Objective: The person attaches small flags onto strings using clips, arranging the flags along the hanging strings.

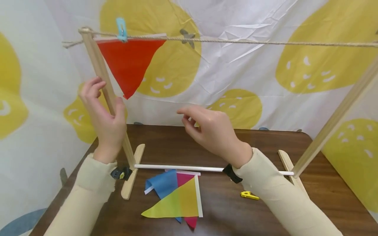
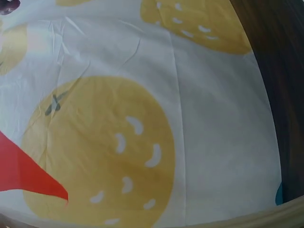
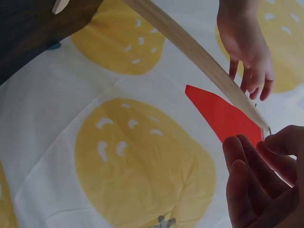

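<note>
A red triangular pennant hangs point down along the twine, held at its white top edge by a light blue clothespin. Beside the left wooden post, just below the pennant, my left hand is raised with spread, slightly bent fingers and nothing in them. My right hand hovers right of the pennant's tip, fingers loosely bent and empty. The right wrist view shows its fingers overlapping the red pennant. Only the tip of the pennant enters the left wrist view.
Blue, pink and yellow pennants lie overlapping on the brown table. A yellow clothespin lies to their right. A white rod joins the posts low down; the right post leans outward in view. A lemon-patterned sheet hangs behind.
</note>
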A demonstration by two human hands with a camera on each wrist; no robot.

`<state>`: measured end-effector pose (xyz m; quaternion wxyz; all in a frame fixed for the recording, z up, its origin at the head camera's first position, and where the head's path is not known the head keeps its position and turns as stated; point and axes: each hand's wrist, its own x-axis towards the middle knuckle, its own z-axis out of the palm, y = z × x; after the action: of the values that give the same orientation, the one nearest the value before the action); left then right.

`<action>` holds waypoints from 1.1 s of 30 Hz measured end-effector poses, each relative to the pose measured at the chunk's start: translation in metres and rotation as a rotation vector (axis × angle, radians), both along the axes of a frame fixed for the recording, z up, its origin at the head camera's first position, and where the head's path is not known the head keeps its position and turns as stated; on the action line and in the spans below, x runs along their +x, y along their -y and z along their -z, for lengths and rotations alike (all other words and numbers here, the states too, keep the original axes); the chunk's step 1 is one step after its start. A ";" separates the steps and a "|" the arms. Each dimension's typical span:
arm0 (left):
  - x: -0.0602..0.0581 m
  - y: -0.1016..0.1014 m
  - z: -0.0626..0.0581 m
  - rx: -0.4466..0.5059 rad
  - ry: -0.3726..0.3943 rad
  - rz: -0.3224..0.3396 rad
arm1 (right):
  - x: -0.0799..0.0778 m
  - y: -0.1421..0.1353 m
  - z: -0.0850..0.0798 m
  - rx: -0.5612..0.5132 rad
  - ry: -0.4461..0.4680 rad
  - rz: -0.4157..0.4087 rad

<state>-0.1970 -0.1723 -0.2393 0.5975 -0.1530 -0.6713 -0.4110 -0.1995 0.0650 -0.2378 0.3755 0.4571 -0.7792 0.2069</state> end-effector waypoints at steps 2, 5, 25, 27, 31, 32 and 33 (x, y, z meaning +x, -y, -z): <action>-0.002 -0.001 0.009 -0.006 -0.013 -0.007 | 0.001 -0.004 0.007 -0.007 0.023 0.000; -0.005 -0.002 0.024 -0.050 0.008 0.050 | 0.004 -0.010 0.018 -0.017 0.055 0.011; 0.018 -0.020 0.107 -0.196 0.307 0.188 | 0.044 -0.056 0.098 -0.118 0.246 -0.038; 0.020 -0.020 0.117 -0.184 0.354 0.181 | 0.045 -0.059 0.102 -0.148 0.262 -0.043; 0.024 -0.017 0.133 -0.136 0.478 0.200 | 0.045 -0.067 0.111 -0.211 0.328 -0.030; 0.025 -0.017 0.137 -0.119 0.513 0.208 | 0.046 -0.069 0.113 -0.230 0.359 -0.026; 0.026 -0.016 0.141 -0.099 0.547 0.219 | 0.046 -0.071 0.116 -0.252 0.399 -0.022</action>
<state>-0.1714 -0.1567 -0.3808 0.3385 -0.1371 -0.8062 -0.4655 -0.1530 0.1364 -0.3537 0.2657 0.3652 -0.8011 0.3929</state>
